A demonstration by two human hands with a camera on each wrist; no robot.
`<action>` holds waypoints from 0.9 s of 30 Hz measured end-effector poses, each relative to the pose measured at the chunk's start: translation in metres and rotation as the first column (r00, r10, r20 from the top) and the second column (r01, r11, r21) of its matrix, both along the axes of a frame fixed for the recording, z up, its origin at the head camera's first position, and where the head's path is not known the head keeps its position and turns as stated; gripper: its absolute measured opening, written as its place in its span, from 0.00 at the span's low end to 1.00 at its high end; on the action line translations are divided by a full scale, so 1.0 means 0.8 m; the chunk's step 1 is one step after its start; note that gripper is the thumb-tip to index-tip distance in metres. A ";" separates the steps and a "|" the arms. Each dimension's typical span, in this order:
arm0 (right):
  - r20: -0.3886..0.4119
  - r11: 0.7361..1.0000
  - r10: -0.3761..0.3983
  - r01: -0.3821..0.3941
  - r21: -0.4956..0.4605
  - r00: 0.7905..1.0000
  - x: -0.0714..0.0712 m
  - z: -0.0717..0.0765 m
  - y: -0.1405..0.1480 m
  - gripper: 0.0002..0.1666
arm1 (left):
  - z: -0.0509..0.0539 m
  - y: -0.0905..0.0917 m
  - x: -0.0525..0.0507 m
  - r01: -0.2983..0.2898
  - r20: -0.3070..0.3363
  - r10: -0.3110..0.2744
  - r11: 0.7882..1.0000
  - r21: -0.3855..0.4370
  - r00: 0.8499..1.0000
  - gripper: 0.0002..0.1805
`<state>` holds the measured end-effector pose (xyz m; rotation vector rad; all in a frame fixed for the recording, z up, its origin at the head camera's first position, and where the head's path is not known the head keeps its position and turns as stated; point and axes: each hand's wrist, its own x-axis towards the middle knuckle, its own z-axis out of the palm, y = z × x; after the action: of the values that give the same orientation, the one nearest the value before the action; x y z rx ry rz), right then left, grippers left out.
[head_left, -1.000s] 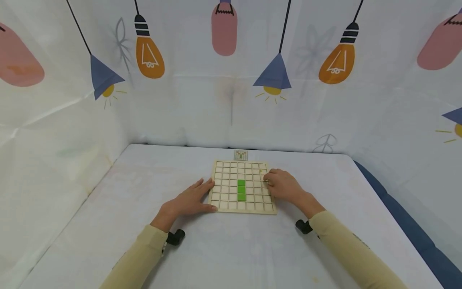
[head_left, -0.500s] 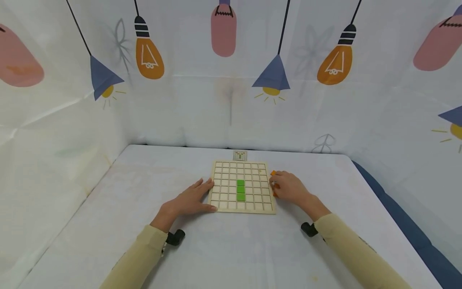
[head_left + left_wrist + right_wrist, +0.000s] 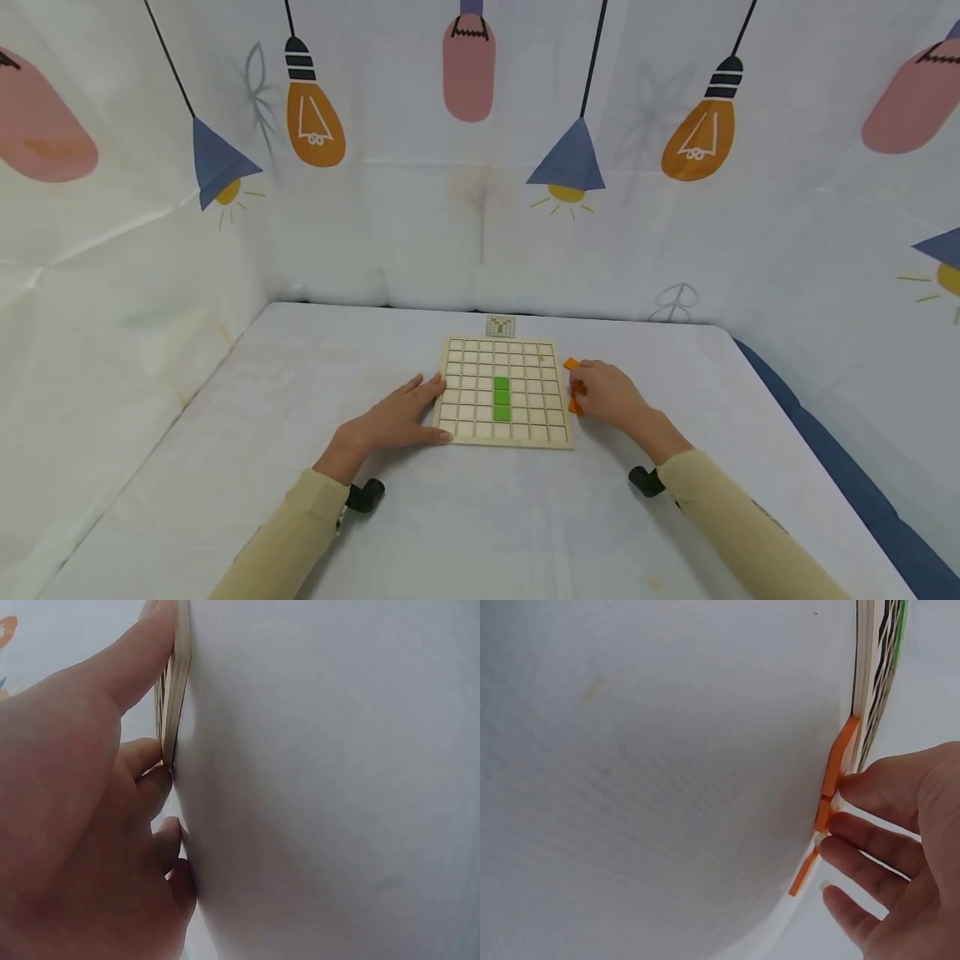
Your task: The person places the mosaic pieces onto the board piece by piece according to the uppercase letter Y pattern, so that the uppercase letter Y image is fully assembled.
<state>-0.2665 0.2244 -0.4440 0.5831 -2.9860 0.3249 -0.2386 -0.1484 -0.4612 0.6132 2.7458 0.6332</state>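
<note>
A square wooden grid board [image 3: 467,412] lies on the table with green tiles [image 3: 502,398] in a column in its middle. My left hand [image 3: 390,419] rests against the board's left edge, thumb at the near corner and fingers spread. Beyond the board's right edge, my right hand [image 3: 613,398] touches orange tiles [image 3: 572,363] lying on the table. In the right wrist view, the thumb meets one orange tile [image 3: 840,760] and the fingertips are at a smaller-looking one [image 3: 823,815]; another [image 3: 804,871] lies by the other fingers.
A small patterned card [image 3: 500,326] lies just behind the board. The white table [image 3: 480,525] ends at a hanging printed sheet [image 3: 405,225] behind, and dark blue fabric [image 3: 832,467] runs along its right side.
My right hand has moved right, from the board's right edge to just beyond it, and orange tiles have come into view there. My left hand has stayed on the board's left edge.
</note>
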 end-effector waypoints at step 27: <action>0.049 0.998 -0.050 0.052 -0.046 0.998 -0.006 -0.009 -0.002 0.09 | 0.003 0.001 0.001 -0.012 0.010 0.012 1.000 -0.011 1.000 0.54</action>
<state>-0.2709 0.2232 -0.4512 0.5003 -3.0235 0.4096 -0.2382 -0.1472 -0.4588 0.5903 2.7440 0.6214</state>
